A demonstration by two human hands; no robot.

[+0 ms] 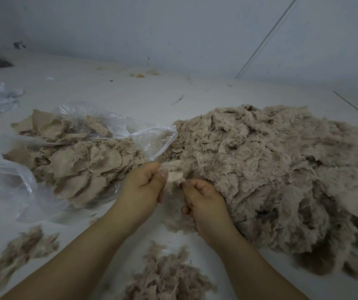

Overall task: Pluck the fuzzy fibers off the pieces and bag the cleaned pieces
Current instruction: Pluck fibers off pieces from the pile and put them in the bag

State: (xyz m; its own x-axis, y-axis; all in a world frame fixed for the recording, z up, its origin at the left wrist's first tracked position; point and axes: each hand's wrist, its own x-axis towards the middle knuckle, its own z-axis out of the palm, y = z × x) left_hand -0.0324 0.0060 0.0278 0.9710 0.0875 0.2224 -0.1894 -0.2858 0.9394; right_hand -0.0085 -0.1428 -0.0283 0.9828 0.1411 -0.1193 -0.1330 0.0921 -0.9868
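Beige fuzzy piece [174,176] sits pinched between both hands near the middle of the white tabletop [113,92]. The left hand [145,184] grips its top, while the right hand [202,197] pinches fuzz just below. The clear bag [152,137] of cleaned pieces lies close by, left of the hands; the big fuzzy pile [271,169] is right.

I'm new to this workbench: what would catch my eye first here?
The large heap of fuzzy beige fibrous pieces fills the right of the pale tabletop. On the left lies a clear plastic bag of smoother pieces. Between them, the left hand and right hand pinch one small beige piece.
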